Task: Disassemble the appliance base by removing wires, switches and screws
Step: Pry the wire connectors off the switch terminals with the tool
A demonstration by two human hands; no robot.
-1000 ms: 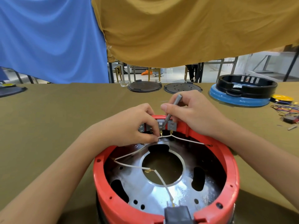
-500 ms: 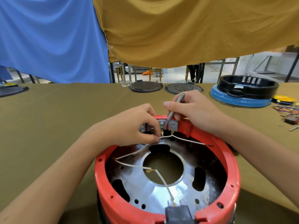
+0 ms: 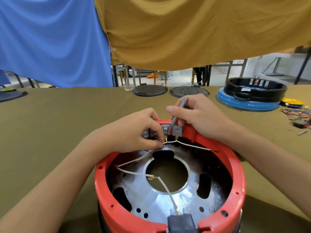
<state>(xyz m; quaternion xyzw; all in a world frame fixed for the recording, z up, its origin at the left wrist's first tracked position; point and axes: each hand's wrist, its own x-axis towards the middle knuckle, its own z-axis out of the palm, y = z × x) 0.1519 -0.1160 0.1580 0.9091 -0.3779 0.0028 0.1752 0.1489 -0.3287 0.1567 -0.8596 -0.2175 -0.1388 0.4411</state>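
Note:
A red round appliance base [image 3: 235, 172] lies open side up at the near table edge, with a shiny metal plate [image 3: 183, 199] inside. White wires [image 3: 134, 173] cross the plate and run to a grey switch block [image 3: 176, 131] on the far rim. My left hand [image 3: 134, 132] pinches a white wire just below the block's brass terminals. My right hand [image 3: 200, 116] grips a thin grey metal tool [image 3: 178, 113], its tip down against the switch block. A dark socket [image 3: 180, 222] sits in the near rim.
Two dark round plates [image 3: 149, 89] [image 3: 189, 91] lie at the table's far edge. At far right a black ring stands on a blue base [image 3: 245, 102], beside a yellow disc [image 3: 293, 101], loose coloured wires [image 3: 296, 113] and a small screw [image 3: 302, 132]. Blue and mustard cloths hang behind.
Both hands stay at the switch block; the tool's tip has shifted only slightly and the left hand keeps its pinch on the wire.

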